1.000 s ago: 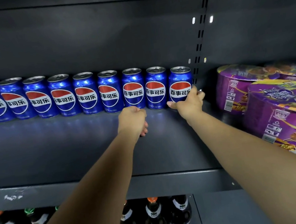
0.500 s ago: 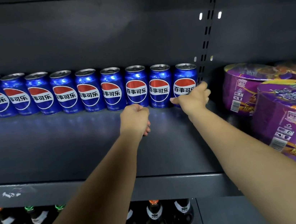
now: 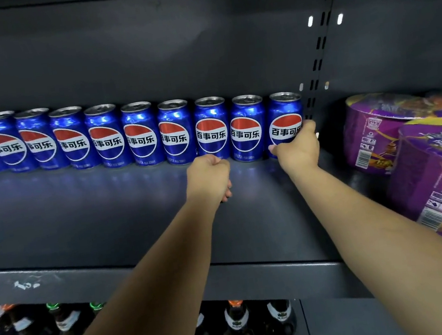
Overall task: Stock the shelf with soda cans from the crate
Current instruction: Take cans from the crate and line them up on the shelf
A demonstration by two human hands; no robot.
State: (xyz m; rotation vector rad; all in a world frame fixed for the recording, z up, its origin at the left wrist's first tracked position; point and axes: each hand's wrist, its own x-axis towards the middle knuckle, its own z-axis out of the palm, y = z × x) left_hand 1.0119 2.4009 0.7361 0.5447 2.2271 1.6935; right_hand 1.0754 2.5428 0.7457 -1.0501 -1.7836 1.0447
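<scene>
Barely any change vs half a second ago: my right hand [image 3: 298,151] still has its fingers [image 3: 308,127] wrapped round the end can [image 3: 284,119], thumb low on the can's left side. The can stands upright at the right end of the row of cans [image 3: 139,134], just beside its neighbour, at the back of the shelf [image 3: 80,214]. My left hand [image 3: 208,178] stays a closed fist with nothing seen in it, knuckles at the foot of the third can from the right; can't tell if they touch.

Room: open shelf deck in front of the row, out to the front lip [image 3: 143,273]. Right of the end can the slotted upright [image 3: 316,65] is close, narrow gap. Past it, stacked purple bowls [image 3: 425,168] near my right forearm. Bottles [image 3: 237,331] on the level below.
</scene>
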